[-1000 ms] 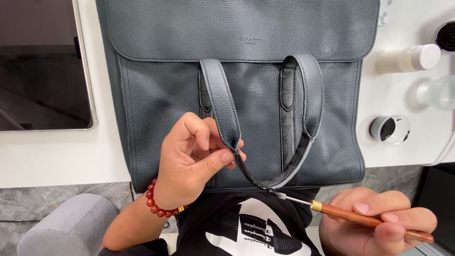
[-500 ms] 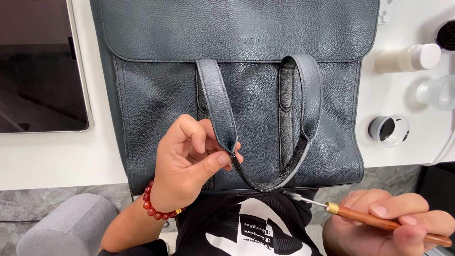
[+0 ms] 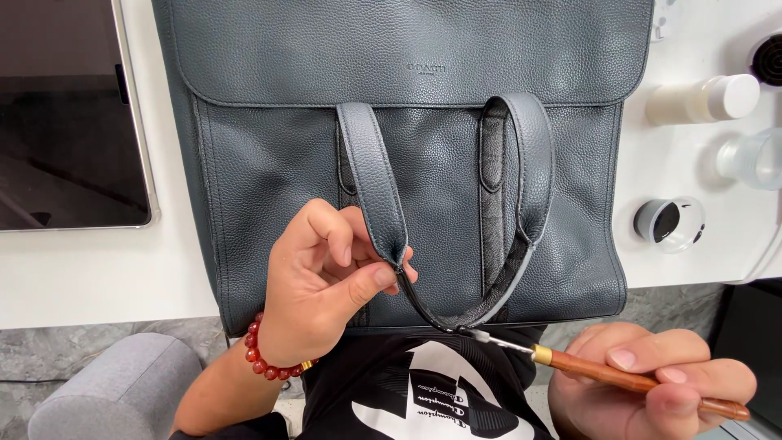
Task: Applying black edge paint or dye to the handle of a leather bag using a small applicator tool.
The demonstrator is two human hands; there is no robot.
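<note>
Since half a second ago the right hand [image 3: 652, 383] has brought its thin wooden-handled tool with a brass collar and fine metal tip [image 3: 619, 376] back up, so the tip now touches the lower curve of the dark blue-grey leather handle strap [image 3: 383, 191]; the left hand has hardly shifted.

The left hand [image 3: 326, 285], wearing a red bead bracelet [image 3: 269, 358] at the wrist, is clenched in a pinch: thumb and curled fingers squeeze the strap where its flat part narrows into a folded edge, lifting it off the front of the large dark blue-grey pebbled leather tote bag [image 3: 407, 49]. The right hand, below and to the right of the bag's bottom edge, grasps the tool like a pen, fingers wrapped over the handle, tip pointing up-left at the strap.

The bag lies flat on the white tabletop [image 3: 81, 277], its flap uppermost and its bottom edge hanging just over the tabletop's near rim. To the left of the bag lies a dark-screened tablet with a silver frame [image 3: 65, 114]. To the right of the bag stand a small round clear jar holding something black [image 3: 668, 224], a white cylindrical bottle lying on its side [image 3: 700, 99] and a clear plastic bottle [image 3: 753, 159], whose contents I cannot tell.
</note>
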